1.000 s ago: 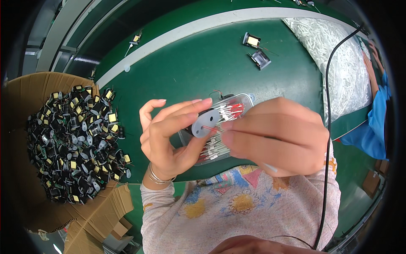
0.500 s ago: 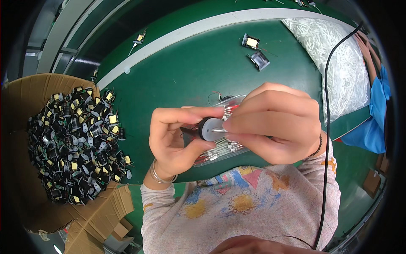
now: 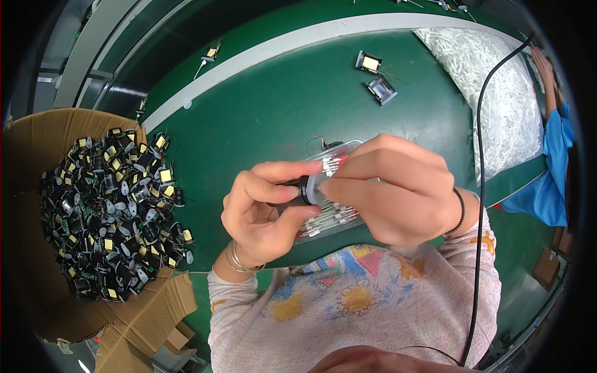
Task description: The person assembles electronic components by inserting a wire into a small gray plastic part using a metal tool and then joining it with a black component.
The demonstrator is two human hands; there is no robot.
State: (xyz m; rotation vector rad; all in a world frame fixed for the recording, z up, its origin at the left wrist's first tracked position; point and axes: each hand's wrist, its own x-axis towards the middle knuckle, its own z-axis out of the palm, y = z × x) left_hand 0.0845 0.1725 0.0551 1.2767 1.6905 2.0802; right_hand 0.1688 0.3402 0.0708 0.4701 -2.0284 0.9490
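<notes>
My left hand (image 3: pixel 258 208) is closed around a black cylindrical part with a grey round end face (image 3: pixel 315 189), held up between thumb and fingers. The end face is turned toward my right hand (image 3: pixel 401 189), whose thumb and fingertips pinch together right against it. A thin pale pin is pinched there, now almost wholly hidden by the fingers. Below both hands lies a clear plastic tray (image 3: pixel 329 234) of slim wired pieces with white and red parts, partly covered by my hands. A dark part with a looped wire (image 3: pixel 331 145) lies at the tray's far edge.
A cardboard box (image 3: pixel 28 155) full of small black assemblies (image 3: pixel 112 211) stands at left. Two similar parts (image 3: pixel 369 61) (image 3: pixel 381 90) lie farther back. At right are a bag of white pieces (image 3: pixel 491 93), a hanging black cable (image 3: pixel 477 248) and another person's hand (image 3: pixel 543 67).
The black part has turned, so its grey face shows more edge-on. My right fingers have closed in over the pin. Parts beyond the white rail have shifted slightly right; the other person's hand has moved.
</notes>
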